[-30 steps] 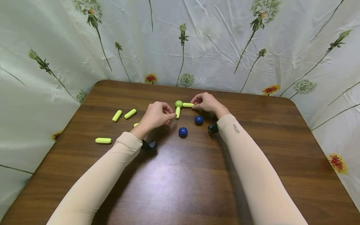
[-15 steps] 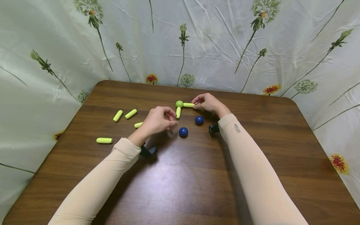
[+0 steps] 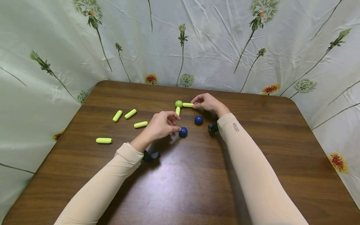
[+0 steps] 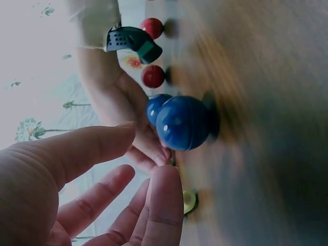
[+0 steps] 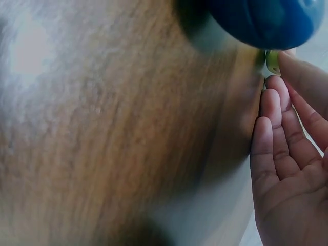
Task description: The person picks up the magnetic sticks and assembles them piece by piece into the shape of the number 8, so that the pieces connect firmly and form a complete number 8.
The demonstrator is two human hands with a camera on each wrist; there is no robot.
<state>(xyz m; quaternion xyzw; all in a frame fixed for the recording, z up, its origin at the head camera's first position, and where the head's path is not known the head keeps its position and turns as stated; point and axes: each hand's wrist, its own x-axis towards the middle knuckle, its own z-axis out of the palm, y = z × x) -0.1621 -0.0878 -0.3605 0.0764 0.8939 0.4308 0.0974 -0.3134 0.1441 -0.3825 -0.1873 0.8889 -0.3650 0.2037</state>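
Glossy dark-blue ball [image 3: 183, 132]: one, on the dark-brown wood-grain worktop [image 3: 157, 197], just beside the thumb tip of the left hand [image 3: 162, 125]. Whether they touch cannot be told from the head view; the left wrist view shows the ball beyond the fingertips, outside the grip.

Grip, left hand: thumb and fingers parted by a clear gap, holding nothing.

Grip, right hand [image 3: 207, 103]: thumb and fingertips closed together, pinching the right end of a yellow-green faceted rod [image 3: 187, 105]. The rod's other end meets a smooth lime-green ball [image 3: 178, 104].

Second rod [image 3: 178, 111], same pattern: runs from the lime-green ball toward the viewer, near end hidden behind the left fingers.

Second dark-blue ball [image 3: 198, 120]: between the first and the right hand, apart from both.

Loose rods [image 3: 140, 124], same pattern: four, lying to the left.

Red balls [image 4: 153, 76]: two, past the right forearm in the left wrist view.

Differences: one second ago the left hand is at the second rod's near end; now it is lower, at the dark-blue ball, and the nearest loose rod shows whole. Right hand, held rod and balls: unchanged.
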